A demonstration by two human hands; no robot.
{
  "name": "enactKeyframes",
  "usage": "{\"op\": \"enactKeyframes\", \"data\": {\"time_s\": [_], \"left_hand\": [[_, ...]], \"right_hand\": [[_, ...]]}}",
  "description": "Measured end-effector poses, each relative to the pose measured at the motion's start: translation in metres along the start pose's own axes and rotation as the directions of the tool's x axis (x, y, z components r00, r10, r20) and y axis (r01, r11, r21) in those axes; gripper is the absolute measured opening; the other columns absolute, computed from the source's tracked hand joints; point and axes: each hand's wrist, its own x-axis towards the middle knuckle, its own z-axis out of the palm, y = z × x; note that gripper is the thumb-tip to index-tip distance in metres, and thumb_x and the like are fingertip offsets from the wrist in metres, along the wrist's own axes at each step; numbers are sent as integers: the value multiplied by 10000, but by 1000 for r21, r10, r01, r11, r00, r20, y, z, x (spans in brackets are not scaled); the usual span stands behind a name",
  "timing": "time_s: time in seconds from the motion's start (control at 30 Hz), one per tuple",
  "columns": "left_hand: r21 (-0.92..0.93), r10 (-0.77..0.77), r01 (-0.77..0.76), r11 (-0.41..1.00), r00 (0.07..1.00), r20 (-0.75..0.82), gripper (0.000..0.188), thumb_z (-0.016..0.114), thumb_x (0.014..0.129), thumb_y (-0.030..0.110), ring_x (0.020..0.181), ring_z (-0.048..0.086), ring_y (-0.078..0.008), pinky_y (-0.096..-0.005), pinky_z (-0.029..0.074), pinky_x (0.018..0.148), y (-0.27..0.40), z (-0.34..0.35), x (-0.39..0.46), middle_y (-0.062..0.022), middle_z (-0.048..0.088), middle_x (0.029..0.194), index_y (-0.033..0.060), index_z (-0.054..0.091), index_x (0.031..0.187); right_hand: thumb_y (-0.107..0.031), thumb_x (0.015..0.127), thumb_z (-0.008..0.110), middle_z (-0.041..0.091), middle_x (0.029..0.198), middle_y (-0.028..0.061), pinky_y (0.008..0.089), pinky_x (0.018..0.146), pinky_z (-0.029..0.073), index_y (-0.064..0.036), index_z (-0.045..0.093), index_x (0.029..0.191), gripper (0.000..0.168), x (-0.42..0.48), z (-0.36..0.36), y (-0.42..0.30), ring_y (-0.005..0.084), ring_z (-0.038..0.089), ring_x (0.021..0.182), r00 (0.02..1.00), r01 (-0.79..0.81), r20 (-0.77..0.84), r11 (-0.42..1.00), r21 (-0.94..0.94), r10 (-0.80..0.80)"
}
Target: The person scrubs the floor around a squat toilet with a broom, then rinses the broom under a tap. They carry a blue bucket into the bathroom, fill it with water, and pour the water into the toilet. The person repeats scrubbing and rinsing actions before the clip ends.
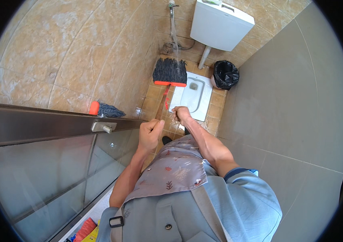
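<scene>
My left hand (150, 133) is closed around the wooden handle (160, 109) of a broom. Its head has an orange-red base (170, 83) and dark, wet-looking bristles (169, 69), which point away from me. Water (174, 37) runs from a wall tap (171, 6) down onto the bristles. A loose red strip (167, 103) hangs along the upper handle. My right hand (182, 115) is beside the handle, apart from it, over the near end of a white squat toilet (193, 93). Its fingers are curled, and nothing shows in them.
A white cistern (222, 25) hangs on the back wall above its pipe (204, 57). Right of the toilet stands a bin with a black liner (226, 75). A framed glass door (47, 166) with a latch (104, 127) is at left. Beyond it shows another orange-based brush (107, 109).
</scene>
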Motion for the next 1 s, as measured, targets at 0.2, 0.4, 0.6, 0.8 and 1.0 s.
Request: {"op": "enactKeyframes", "data": {"time_s": [0.2,0.4,0.6,0.8,1.0], "left_hand": [[0,-5,5,1000,1000,-30,270,491,1052,156,497,407,-67,-247,337,518,15,-8,41,4,494,533,1,615,868],[-153,46,-59,987,995,-88,184,493,1035,84,500,418,-48,-238,328,479,44,-15,94,28,485,573,1,657,1052],[-233,20,-58,971,986,-163,190,492,1028,72,477,403,-75,-261,317,467,60,-12,137,-3,485,552,-43,643,1016],[-187,29,-76,979,970,-242,203,489,1028,90,482,406,-80,-263,295,469,76,1,170,-10,483,543,-45,630,975],[-177,10,-65,982,955,-296,243,479,1024,125,457,400,-123,-287,339,502,82,8,184,-44,476,512,-59,609,932]], "right_hand": [[29,895,432,637,812,132,316,531,525,60,621,1064,255,26,-49,-60,195,605,612,989,144,-75,967,208,-131],[-205,1046,467,609,1256,210,430,960,529,47,513,1294,356,48,-58,-157,334,617,1132,913,19,323,815,579,-250],[-485,1078,295,470,1459,283,509,1153,377,99,392,1423,685,70,-48,-224,427,457,1366,871,-110,436,774,624,-228],[-556,1055,307,484,1441,289,524,1152,375,77,450,1392,732,101,-46,-260,433,475,1346,919,-141,372,777,613,-127],[-602,1031,310,485,1453,272,531,1164,350,58,464,1403,773,116,-50,-280,422,442,1377,793,-174,550,768,616,-261]]}}
